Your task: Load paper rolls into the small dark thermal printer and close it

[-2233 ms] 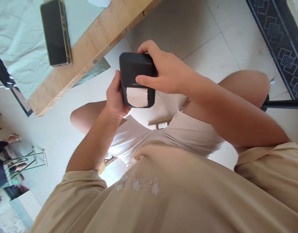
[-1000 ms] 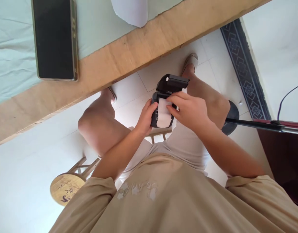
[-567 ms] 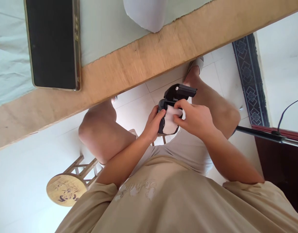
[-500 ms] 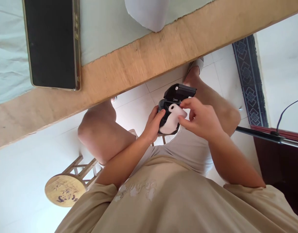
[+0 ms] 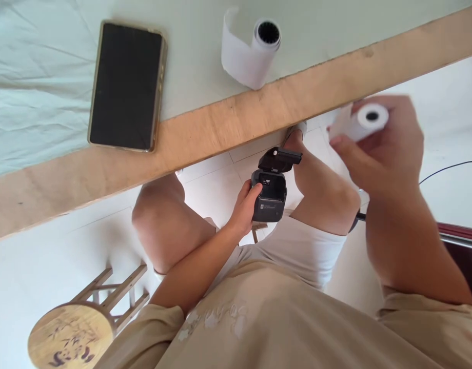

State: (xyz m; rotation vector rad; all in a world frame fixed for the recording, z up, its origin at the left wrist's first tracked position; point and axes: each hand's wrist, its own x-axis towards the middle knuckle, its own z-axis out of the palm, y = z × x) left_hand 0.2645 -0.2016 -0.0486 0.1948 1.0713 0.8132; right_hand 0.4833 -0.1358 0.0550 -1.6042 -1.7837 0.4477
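My left hand (image 5: 243,207) grips a small black printer (image 5: 270,197) between my knees, under the table edge. Its lid stands open and the paper bay is empty. My right hand (image 5: 386,148) is raised to the right, near the table edge, holding a white paper roll (image 5: 361,122) with a dark core hole; the roll is blurred. A second white paper roll (image 5: 251,51), partly unwound, lies on the table above.
A wooden table edge (image 5: 220,128) runs across, covered with a pale green cloth (image 5: 39,87). A black phone (image 5: 125,86) lies on the cloth. A round wooden stool (image 5: 70,335) stands at lower left. A dark cable (image 5: 449,166) runs at right over white floor tiles.
My right hand has pulled the paper roll out of the printer and lifted it up to the right. The left hand still holds the open printer. The view has tilted up, showing more table.
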